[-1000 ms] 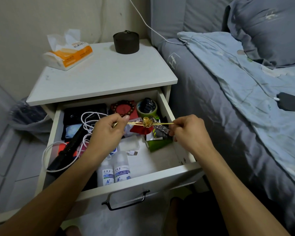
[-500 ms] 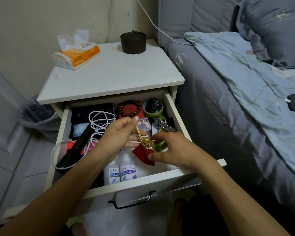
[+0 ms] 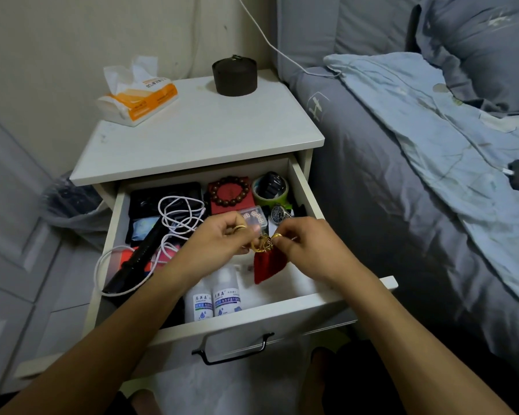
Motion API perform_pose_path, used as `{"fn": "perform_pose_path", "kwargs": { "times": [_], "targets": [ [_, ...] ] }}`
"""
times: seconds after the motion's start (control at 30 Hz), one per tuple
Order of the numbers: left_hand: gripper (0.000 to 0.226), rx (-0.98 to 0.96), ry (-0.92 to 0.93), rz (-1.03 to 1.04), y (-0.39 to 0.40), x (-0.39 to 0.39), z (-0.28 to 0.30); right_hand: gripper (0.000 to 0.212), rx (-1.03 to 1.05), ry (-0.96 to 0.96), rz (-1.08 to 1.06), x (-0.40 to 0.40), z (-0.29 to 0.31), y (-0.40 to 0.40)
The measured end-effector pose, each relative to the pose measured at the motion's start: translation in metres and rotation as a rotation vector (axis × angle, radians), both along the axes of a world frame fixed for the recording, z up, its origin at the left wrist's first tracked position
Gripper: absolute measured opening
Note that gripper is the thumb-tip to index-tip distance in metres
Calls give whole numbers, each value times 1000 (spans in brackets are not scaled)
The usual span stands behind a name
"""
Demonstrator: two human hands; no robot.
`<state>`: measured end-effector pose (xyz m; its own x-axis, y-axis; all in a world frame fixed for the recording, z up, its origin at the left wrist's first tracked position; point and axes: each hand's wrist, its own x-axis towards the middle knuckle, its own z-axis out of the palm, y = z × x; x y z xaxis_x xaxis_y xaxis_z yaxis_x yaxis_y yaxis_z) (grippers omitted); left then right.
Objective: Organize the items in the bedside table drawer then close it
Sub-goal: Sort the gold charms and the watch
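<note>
Mid-frame over the drawer (image 3: pixel 297 187), left hand (image 3: pixel 219 244) and right hand (image 3: pixel 306 247) both pinching gold cord (image 3: pixel 262 245), seemingly cinching the red pouch (image 3: pixel 268 265) for tidy storage.

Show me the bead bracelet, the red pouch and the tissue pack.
bracelet (image 3: pixel 219 195): head view, on the beads at its left side
red pouch (image 3: pixel 268 266): head view, middle of the fabric
tissue pack (image 3: pixel 146 100): head view, on the orange top face

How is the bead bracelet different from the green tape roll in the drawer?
The bead bracelet is a dark brown ring of round beads lying on a red box; the green tape roll is a solid band with a dark object inside. Both are rings at the back of the drawer.
</note>
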<state>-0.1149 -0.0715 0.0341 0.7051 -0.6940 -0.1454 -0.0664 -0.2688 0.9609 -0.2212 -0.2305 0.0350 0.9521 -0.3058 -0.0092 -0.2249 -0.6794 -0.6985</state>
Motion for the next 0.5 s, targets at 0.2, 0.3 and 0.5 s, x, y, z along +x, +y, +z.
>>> {"fn": "perform_pose_path", "kwargs": {
  "times": [0.2, 0.3, 0.5],
  "targets": [
    [33, 212, -356, -89, -3, -6, -8, 13, 225, 7, -35, 1, 2, 2],
    [20, 278, -408, -3, -5, -3, -2, 10, 216, 22, -60, 1, 3, 0],
    [22, 283, 26, 205, -16, 11, 7, 20, -79, 209, -143, -3, 8, -16]
  ]
}}
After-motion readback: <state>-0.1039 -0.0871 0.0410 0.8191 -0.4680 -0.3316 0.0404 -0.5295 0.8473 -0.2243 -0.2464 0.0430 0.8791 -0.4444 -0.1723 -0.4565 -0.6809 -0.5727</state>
